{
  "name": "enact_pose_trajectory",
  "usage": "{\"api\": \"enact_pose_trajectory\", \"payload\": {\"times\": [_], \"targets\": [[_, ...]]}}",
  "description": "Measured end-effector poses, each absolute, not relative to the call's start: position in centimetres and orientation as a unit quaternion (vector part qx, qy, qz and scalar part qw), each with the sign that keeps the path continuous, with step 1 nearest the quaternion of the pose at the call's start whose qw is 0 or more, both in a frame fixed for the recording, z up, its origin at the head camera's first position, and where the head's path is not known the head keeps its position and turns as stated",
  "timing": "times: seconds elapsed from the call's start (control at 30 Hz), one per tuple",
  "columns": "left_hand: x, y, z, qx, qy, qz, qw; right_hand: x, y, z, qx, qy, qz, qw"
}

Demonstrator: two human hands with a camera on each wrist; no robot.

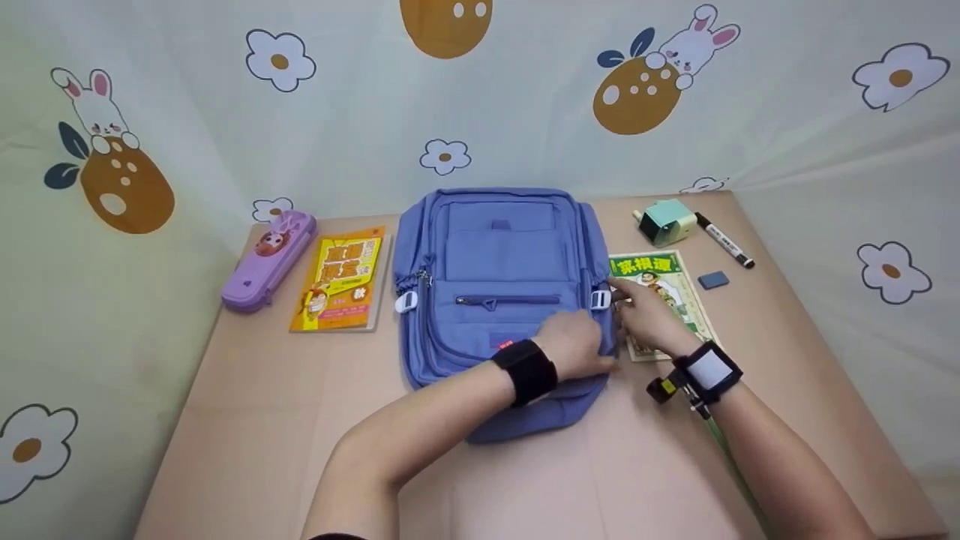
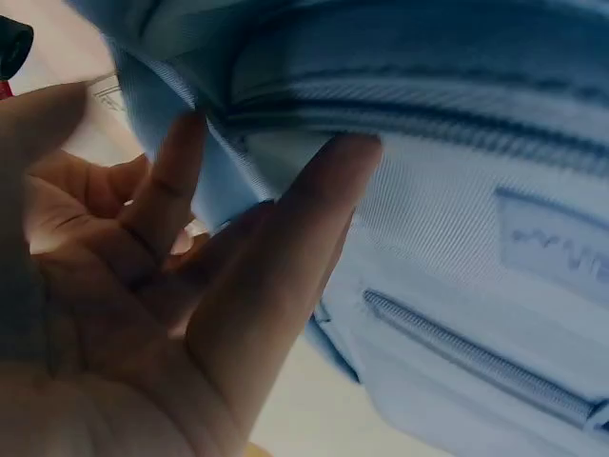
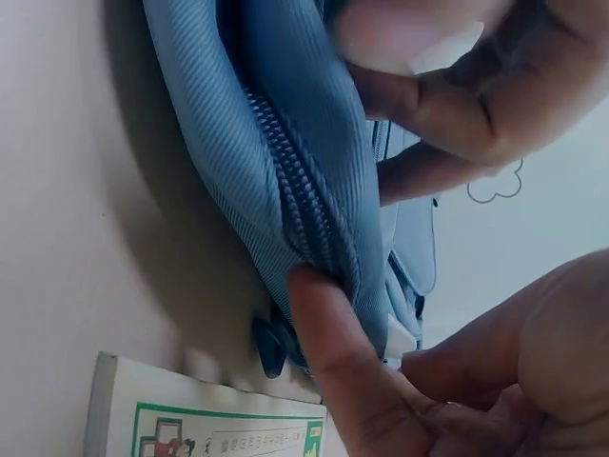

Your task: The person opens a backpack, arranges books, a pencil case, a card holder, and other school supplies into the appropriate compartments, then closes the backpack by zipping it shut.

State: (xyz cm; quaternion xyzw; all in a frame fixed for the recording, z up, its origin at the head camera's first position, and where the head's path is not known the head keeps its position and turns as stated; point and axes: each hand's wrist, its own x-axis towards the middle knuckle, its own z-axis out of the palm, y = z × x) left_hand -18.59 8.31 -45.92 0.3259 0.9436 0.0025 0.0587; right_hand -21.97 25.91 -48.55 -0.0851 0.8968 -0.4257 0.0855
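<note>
A blue backpack (image 1: 499, 255) lies on its back on the table, front pockets up. My left hand (image 1: 574, 345) grips its lower right edge; in the left wrist view a long finger (image 2: 285, 276) lies against the cloth beside a zipper. My right hand (image 1: 652, 319) is at the backpack's right side, near a white strap buckle (image 1: 601, 299). In the right wrist view its fairly straight index finger (image 3: 338, 352) touches the side zipper (image 3: 300, 190), at the end of the visible teeth. Whether it also holds a zipper pull is hidden.
Left of the backpack lie a purple pencil case (image 1: 270, 262) and an orange-yellow book (image 1: 341, 281). A green book (image 1: 686, 289) is partly under my right hand. Farther right are a pencil sharpener (image 1: 666, 222), a marker (image 1: 724, 240) and a blue eraser (image 1: 713, 280).
</note>
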Motion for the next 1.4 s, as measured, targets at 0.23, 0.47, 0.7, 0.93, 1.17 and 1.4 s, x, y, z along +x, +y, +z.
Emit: {"api": "enact_pose_trajectory", "payload": {"times": [0.23, 0.47, 0.7, 0.93, 1.17, 1.4], "targets": [[-18.6, 9.4, -46.3, 0.292, 0.954, -0.040, 0.064, -21.9, 26.1, -48.3, -0.075, 0.856, -0.496, 0.122], [-19.9, 8.6, -45.0, 0.292, 0.946, 0.043, 0.132, -22.5, 26.7, -48.3, -0.074, 0.867, -0.479, 0.111], [-21.3, 7.1, -44.2, 0.306, 0.923, 0.125, 0.196, -23.9, 27.0, -48.3, -0.095, 0.939, -0.318, 0.094], [-21.3, 7.2, -44.1, 0.323, 0.921, 0.103, 0.190, -25.7, 26.6, -48.8, -0.089, 0.945, -0.296, 0.108], [-21.2, 7.4, -44.2, 0.327, 0.923, 0.090, 0.182, -25.9, 27.2, -49.4, -0.082, 0.949, -0.290, 0.089], [-20.9, 7.3, -44.1, 0.318, 0.927, 0.086, 0.180, -25.3, 27.3, -49.6, -0.120, 0.969, -0.215, 0.036]]}}
